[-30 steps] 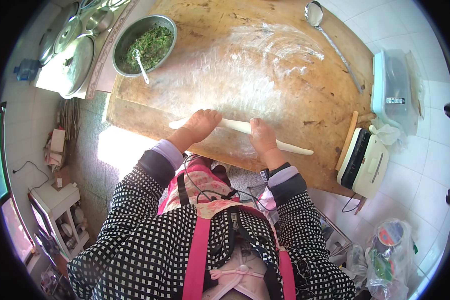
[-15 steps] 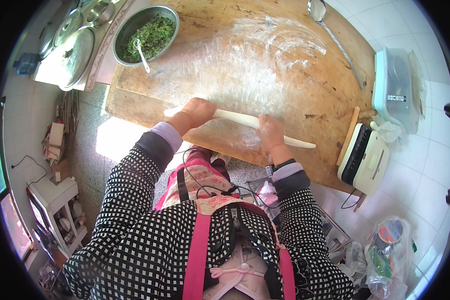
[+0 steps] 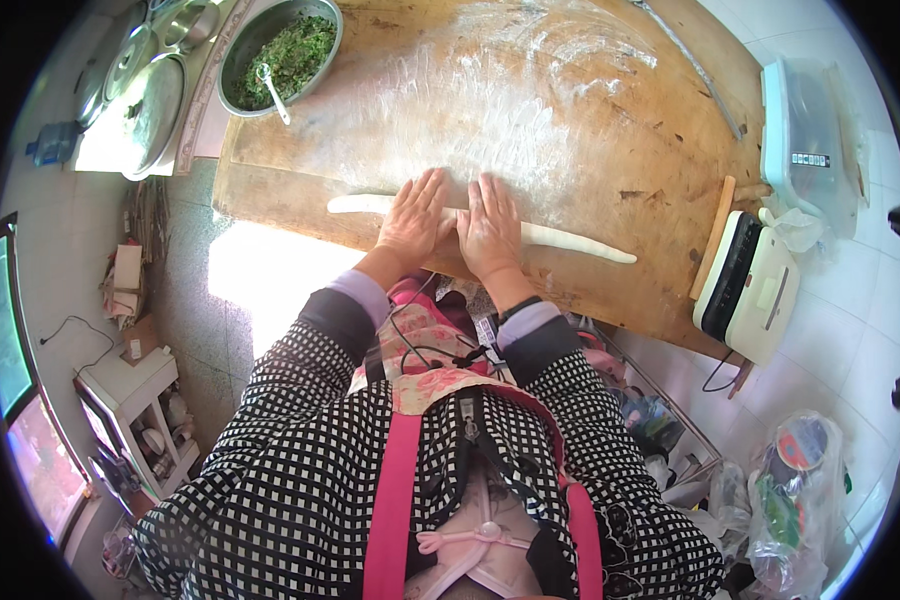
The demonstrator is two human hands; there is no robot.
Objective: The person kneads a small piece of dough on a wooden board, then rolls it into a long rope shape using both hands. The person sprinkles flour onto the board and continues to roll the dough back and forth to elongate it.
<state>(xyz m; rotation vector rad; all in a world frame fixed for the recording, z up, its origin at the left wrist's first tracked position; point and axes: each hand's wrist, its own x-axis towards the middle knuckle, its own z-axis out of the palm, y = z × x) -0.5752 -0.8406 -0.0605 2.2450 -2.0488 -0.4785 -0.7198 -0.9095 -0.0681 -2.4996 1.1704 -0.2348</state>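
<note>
A long, thin rope of white dough (image 3: 575,243) lies across the near part of a floured wooden board (image 3: 370,150). My left hand (image 3: 415,222) rests on the rope left of its middle, fingers stretched forward. Close beside it, my right hand (image 3: 489,228) presses flat on the dough, its fingers also extended. The two thumbs nearly meet. Both ends of the rope show beyond my hands, while its middle is hidden under them.
A metal bowl (image 3: 334,50) of chopped green filling with a white spoon (image 3: 273,93) stands far left. At right are a long metal ladle handle (image 3: 695,62), a rolling pin (image 3: 714,235), a black-and-white appliance (image 3: 748,290) and a pale blue plastic box (image 3: 805,140). Lidded pots (image 3: 158,115) stand left.
My hands have come together at the middle of the rope. Their closed grip has opened into flat palms with fingers stretched forward.
</note>
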